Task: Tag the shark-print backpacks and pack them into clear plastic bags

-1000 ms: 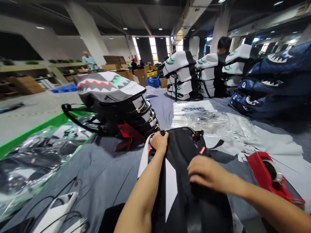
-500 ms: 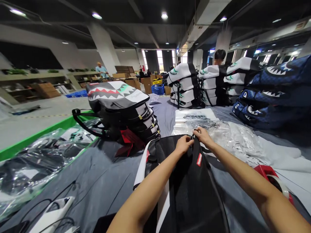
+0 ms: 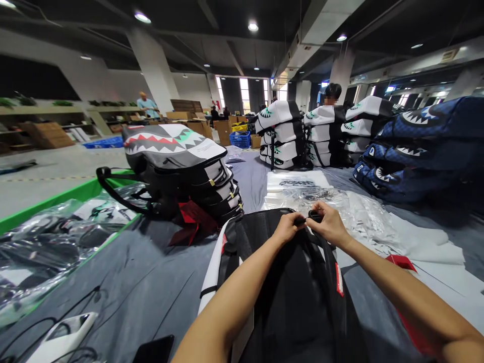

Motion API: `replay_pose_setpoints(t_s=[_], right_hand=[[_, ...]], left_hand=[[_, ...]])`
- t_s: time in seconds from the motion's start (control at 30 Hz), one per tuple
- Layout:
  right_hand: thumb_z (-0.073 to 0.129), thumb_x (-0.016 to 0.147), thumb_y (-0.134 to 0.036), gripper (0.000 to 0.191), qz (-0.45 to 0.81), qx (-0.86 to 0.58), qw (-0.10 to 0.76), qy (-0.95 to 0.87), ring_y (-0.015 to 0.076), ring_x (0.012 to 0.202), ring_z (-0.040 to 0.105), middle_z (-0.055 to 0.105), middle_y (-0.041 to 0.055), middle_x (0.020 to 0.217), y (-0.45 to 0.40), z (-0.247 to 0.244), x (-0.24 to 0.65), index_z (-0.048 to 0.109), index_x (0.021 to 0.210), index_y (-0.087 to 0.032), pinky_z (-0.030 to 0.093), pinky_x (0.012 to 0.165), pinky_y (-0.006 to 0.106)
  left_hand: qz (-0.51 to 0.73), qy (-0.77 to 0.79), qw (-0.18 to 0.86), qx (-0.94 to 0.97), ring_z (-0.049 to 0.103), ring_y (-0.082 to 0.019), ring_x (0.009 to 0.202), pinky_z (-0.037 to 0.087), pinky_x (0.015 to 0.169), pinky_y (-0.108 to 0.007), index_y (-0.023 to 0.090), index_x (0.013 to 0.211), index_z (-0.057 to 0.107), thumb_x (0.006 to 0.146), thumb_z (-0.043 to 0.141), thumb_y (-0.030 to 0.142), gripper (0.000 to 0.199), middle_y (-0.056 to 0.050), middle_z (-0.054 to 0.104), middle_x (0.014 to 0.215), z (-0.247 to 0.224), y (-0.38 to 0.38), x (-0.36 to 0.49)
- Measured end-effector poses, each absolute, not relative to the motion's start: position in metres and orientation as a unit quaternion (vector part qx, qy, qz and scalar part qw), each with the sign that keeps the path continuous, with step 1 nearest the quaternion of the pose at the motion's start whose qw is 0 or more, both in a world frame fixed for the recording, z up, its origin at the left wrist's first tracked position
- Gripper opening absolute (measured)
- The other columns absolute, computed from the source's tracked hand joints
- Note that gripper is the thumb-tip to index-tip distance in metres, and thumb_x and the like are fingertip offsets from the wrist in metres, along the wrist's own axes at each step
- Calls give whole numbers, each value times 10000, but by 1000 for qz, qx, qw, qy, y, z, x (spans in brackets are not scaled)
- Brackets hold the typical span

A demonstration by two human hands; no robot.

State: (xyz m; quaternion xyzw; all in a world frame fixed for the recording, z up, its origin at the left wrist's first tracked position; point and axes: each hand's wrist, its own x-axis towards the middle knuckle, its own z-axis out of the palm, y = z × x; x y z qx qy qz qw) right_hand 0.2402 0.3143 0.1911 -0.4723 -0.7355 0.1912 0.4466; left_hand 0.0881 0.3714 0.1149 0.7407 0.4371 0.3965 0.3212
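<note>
A black backpack (image 3: 291, 292) with white side panels lies in front of me, its top pointing away. At its top end, my left hand (image 3: 289, 227) pinches a thin black strap (image 3: 300, 221), fingers closed. Close beside it, my right hand (image 3: 330, 225) is closed on a looped part of the black strap, thumb and fingertips together. The hands almost touch. A shoulder strap with a red and white label (image 3: 339, 279) runs down the right of the backpack. What joins the strap pieces between my fingertips is too small to make out.
Stacked shark-mouth backpacks (image 3: 176, 146) stand left, white ones (image 3: 282, 133) behind, blue ones (image 3: 419, 146) right. Clear plastic bags (image 3: 363, 214) lie beyond my hands. A green-edged bin (image 3: 71, 196) holds wrapped goods. A phone (image 3: 155, 349) and a white device (image 3: 62, 338) lie near left. Co-workers stand farther back.
My right hand has moved slightly right and now holds a looped part of the black strap. The labelled shoulder strap has shifted right and down. The view has turned a little to the right.
</note>
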Motion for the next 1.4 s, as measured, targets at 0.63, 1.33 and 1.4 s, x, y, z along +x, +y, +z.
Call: replay_pose_setpoints(t_s=[0.63, 1.33, 1.4], right_hand=[[769, 652, -615, 570, 400, -428, 407, -701, 85, 469, 417, 491, -79, 557, 375, 230, 260, 568, 954, -175, 306, 466, 224], [541, 919, -371, 362, 57, -373, 299, -876, 278, 1184, 583, 653, 142, 1219, 425, 69, 175, 587, 1228, -188, 433, 1052, 469], [578, 887, -338, 355, 49, -362, 318, -875, 277, 1146, 600, 663, 131, 1180, 420, 65, 175, 594, 1211, -194, 460, 1024, 462]], left_hand=[[403, 421, 456, 673, 669, -177, 704, 547, 709, -290, 191, 865, 656, 845, 573, 288, 129, -9, 692, 732, 131, 254, 60], [255, 682, 58, 683, 566, -338, 1251, 432, 1025, -432, 127, 1221, 584, 857, 579, 585, 585, -197, 639, 1289, 107, 350, -80], [269, 649, 55, 710, 578, -285, 1221, 422, 1058, -416, 194, 1195, 598, 842, 653, 482, 459, -117, 657, 1262, 97, 357, -74]])
